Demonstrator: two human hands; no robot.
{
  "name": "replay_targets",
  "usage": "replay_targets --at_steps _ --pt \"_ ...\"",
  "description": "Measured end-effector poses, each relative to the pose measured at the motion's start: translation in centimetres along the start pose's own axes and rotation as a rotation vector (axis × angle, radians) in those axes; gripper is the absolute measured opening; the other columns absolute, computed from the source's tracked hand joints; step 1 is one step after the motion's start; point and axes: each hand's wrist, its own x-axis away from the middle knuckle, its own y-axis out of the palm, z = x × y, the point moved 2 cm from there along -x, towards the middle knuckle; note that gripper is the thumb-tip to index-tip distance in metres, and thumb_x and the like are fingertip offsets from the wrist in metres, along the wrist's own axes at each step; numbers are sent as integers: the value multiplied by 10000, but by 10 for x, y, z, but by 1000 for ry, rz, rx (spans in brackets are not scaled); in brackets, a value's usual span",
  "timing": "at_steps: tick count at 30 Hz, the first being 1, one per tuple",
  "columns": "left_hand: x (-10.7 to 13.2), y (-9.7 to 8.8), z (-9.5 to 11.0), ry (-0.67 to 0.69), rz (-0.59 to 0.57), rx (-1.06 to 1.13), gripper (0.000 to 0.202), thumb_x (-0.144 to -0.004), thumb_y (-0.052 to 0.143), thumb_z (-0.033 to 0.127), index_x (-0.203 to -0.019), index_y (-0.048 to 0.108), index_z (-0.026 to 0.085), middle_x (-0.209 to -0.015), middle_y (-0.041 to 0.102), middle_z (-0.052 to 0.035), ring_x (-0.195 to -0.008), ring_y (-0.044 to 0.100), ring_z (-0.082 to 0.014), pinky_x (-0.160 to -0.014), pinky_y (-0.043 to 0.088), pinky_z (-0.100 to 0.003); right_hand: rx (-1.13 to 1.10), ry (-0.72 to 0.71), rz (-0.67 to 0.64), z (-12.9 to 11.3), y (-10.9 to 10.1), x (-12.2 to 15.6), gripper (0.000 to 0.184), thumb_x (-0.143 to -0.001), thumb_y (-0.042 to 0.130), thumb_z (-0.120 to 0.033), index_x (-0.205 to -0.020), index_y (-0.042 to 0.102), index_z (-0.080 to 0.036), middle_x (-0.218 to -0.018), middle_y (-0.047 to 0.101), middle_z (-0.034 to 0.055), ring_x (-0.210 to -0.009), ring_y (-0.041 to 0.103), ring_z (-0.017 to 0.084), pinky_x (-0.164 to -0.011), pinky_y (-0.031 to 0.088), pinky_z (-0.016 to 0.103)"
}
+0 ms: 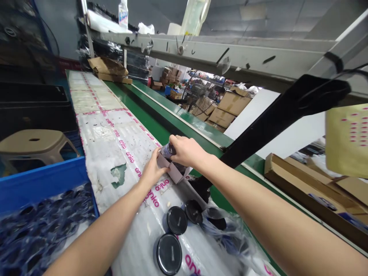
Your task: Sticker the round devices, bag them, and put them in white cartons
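Note:
My left hand (153, 168) grips one side of a small greyish-pink cardboard box (176, 174), its thumb lying along the near wall. Over the box, the fingers of my right hand (186, 151) are closed on a dark cylindrical container (167, 150), which is at the box's far end. How far it sits inside is hidden by my fingers. Closer to me, round containers with shiny black tops, such as this black-topped jar (169, 254), stand on the bench. Beside them lies a clear plastic bag (234, 237) with dark round pieces in and around it.
A worn bench cover (106, 142) printed with pink lettering runs away from me along a green conveyor (146, 111). At left are a blue crate (43, 170) of wrapped dark items and a beige stool (34, 143). A black-wrapped post (258, 132) rises close at right.

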Motion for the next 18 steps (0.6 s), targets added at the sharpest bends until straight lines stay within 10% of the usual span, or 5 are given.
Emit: replay_targets --at_steps 11,18 --pt "1 0 -4 3 23 -64 865 -732 786 187 -1461 331 284 -1455 563 -123 -1365 528 -305 -1144 402 -481 38 64 -117 -9 4 -3 308 -855 686 -224 -1145 647 -128 -1110 714 176 -1056 665 327 -775 542 391" --pt "-4 -3 -14 4 -13 -50 930 -737 729 181 -1541 276 290 -1480 530 -153 -1346 542 -326 -1132 417 -528 25 7 -74 -31 24 0 317 -993 587 -340 -1101 720 -73 -1206 681 243 -1199 583 375 -1054 399 592"
